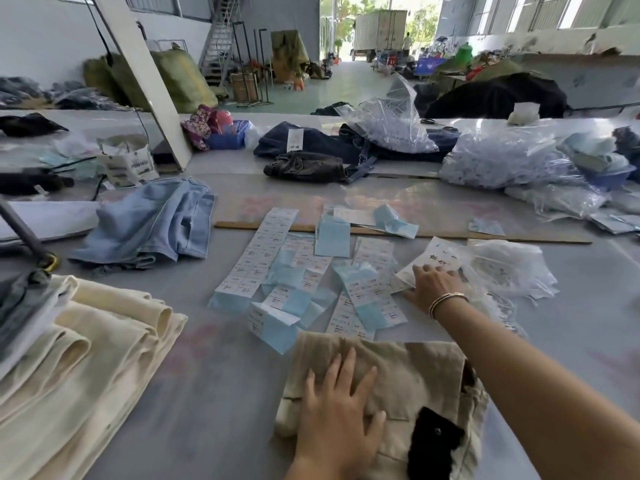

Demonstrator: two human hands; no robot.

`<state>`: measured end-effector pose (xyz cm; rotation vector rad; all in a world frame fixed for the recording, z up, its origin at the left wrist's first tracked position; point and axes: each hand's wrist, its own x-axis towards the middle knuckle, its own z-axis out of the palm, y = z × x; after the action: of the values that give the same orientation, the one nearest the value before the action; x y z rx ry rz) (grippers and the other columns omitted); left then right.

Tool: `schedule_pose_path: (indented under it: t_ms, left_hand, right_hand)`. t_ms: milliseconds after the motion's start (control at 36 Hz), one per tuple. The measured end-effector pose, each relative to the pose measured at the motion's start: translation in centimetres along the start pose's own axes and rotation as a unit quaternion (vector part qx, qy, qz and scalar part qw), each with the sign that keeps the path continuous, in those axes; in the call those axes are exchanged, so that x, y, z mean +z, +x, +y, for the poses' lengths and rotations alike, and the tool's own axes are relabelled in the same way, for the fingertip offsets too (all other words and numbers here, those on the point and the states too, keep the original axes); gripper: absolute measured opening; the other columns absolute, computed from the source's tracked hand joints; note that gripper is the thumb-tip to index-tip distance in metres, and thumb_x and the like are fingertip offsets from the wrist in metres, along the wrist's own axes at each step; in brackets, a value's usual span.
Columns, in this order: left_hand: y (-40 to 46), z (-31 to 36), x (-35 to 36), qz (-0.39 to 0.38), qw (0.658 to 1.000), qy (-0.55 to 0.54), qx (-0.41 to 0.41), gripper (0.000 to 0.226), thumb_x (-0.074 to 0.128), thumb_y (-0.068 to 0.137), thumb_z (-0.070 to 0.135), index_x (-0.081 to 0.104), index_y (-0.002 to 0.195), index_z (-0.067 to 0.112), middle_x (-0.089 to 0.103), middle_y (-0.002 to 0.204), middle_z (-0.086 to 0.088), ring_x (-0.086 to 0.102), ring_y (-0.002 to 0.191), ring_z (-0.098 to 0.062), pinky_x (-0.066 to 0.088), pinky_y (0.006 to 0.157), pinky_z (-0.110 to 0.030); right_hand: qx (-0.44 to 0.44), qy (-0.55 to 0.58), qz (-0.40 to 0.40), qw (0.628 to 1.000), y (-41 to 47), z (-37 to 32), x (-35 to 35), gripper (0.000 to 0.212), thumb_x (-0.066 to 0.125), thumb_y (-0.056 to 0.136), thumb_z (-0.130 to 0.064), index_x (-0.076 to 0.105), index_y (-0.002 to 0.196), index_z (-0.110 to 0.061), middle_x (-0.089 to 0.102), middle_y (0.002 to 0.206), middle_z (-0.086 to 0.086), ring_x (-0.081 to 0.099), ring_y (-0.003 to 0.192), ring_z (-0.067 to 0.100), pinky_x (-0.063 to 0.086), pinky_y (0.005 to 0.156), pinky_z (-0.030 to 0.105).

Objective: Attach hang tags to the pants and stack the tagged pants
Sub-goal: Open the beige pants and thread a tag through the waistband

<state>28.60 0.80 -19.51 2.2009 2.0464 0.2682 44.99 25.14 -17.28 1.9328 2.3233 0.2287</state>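
Folded beige pants (415, 372) with a black pocket patch lie on the grey table right in front of me. My left hand (337, 414) presses flat on them, fingers spread. My right hand (433, 284) reaches forward and rests on a white hang tag (434, 259) beside a clear plastic bag (502, 268); whether the fingers pinch the tag I cannot tell. Sheets of white and blue sticker labels (301, 271) are spread between the pants and a wooden ruler (450, 235). A stack of cream pants (86, 358) sits at the near left.
Light blue jeans (152, 223) lie crumpled at the left. Dark jeans (311, 150) and bags of clear plastic fasteners (502, 161) fill the far side of the table. A white leaning board (145, 81) stands at the back left.
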Motion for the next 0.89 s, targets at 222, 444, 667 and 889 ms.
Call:
schedule_pose_path:
  t_ms: [222,444,667,889]
  left_hand:
    - [-1.6,0.8,1.5,0.011,0.998,-0.011,-0.055,0.060,0.048,0.064,0.056,0.071,0.114,0.033,0.061,0.131,-0.008,0.066,0.109,-0.022,0.054,0.081,-0.054]
    - [1.2,-1.0,0.2,0.078,0.935,-0.318,-0.138,0.026,0.045,0.095,0.049,0.069,0.100,0.039,0.057,0.120,0.026,0.042,0.128,-0.004,0.022,0.104,-0.031]
    - [4.7,-1.0,-4.9,0.060,0.638,-0.714,-0.283,0.020,0.057,0.096,0.027,0.069,0.090,0.013,0.075,0.076,-0.004,0.069,0.060,-0.013,0.049,0.045,-0.021]
    - [5.0,-2.3,-0.7,0.016,0.773,-0.585,-0.246,0.024,0.040,0.101,0.008,0.062,0.093,0.015,0.066,0.077,-0.004,0.057,0.059,-0.009,0.050,0.057,-0.023]
  right_hand:
    - [0.003,0.025,0.060,0.998,0.1,0.8,0.3,0.032,0.035,0.098,-0.016,0.061,0.114,-0.012,0.066,0.116,0.009,0.064,0.106,0.030,0.046,0.086,0.035]
    - [-0.055,0.221,0.270,0.935,-4.2,-1.4,-3.8,0.016,0.062,0.090,-0.023,0.069,0.086,-0.009,0.070,0.076,0.014,0.066,0.063,0.033,0.046,0.052,0.031]
    - [-0.442,0.174,0.305,0.825,-15.8,-6.1,-3.3,0.025,0.054,0.088,-0.031,0.068,0.070,-0.024,0.074,0.094,-0.008,0.069,0.090,0.005,0.052,0.092,0.035]
    - [-0.137,0.449,0.176,0.865,-11.3,-4.4,-2.0,0.010,0.063,0.090,-0.010,0.071,0.096,-0.010,0.071,0.099,0.003,0.067,0.087,0.019,0.055,0.078,0.033]
